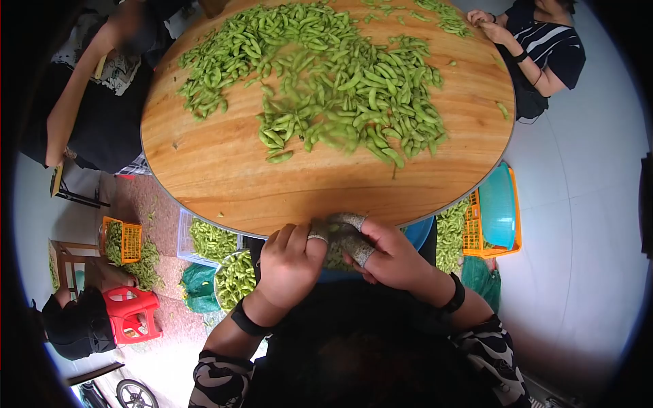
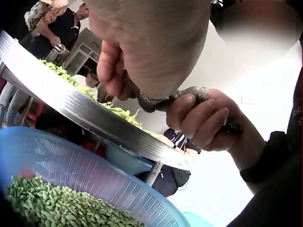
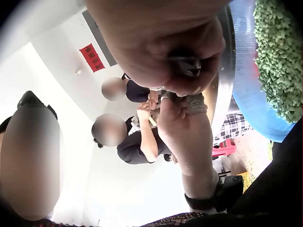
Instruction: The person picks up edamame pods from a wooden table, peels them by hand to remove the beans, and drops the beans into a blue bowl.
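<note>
My left hand and right hand meet at the near edge of a round wooden table. Their grey-wrapped fingertips curl together and pinch an edamame pod, which they mostly hide. A wide heap of green pods covers the far half of the table. In the left wrist view my left hand is at the top and my right hand curls beside it. Under them sits a blue basket of shelled beans. The right wrist view shows my right hand, my left hand and the basket.
Other people sit at the table's far right and far left; another crouches by a red stool. An orange crate holding a teal basin stands at my right. An orange crate, a clear bin and a bowl hold pods at my left.
</note>
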### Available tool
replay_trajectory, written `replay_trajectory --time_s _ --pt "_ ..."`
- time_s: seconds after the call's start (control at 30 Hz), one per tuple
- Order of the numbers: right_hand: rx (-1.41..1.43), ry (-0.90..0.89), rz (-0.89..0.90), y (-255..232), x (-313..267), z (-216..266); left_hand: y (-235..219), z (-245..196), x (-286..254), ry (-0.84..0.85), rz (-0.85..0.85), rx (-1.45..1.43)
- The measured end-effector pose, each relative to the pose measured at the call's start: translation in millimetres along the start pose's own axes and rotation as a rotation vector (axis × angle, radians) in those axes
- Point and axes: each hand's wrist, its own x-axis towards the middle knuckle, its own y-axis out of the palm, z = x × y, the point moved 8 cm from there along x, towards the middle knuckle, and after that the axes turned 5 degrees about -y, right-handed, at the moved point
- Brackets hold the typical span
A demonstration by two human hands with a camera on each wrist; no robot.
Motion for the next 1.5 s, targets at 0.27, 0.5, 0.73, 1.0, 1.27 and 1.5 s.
replay_trajectory --time_s 0.27,0.5,0.73,1.0,1.27,1.5 --pt "-0.057 -0.005 -0.011 -5.5 1.7 -7.2 11.3 -3.4 -1.6 -0.051 0.004 0.088" --pt "-0.073 -0.014 0.002 -11.2 -1.0 -10.0 24.6 34.1 -5.9 -0.587 0.317 -0.954" --pt "-0.467 -0.407 -0.146 -20.7 -2.9 4.4 27.2 9.4 -7.2 -0.303 0.332 -0.868" --pt "-1.131 -0.392 -0.226 -5.3 -10.0 19.0 23.8 4.6 -21.1 -0.304 0.442 -0.762" --pt "-1.033 -0.548 -0.362 -59.8 26.5 73.0 -13.0 92.4 -104.7 -0.774 0.435 -0.249" --pt "-1.313 -0.3 -0.632 -130.7 137.7 103.4 -29.4 99.6 -112.8 -0.64 0.261 -0.047"
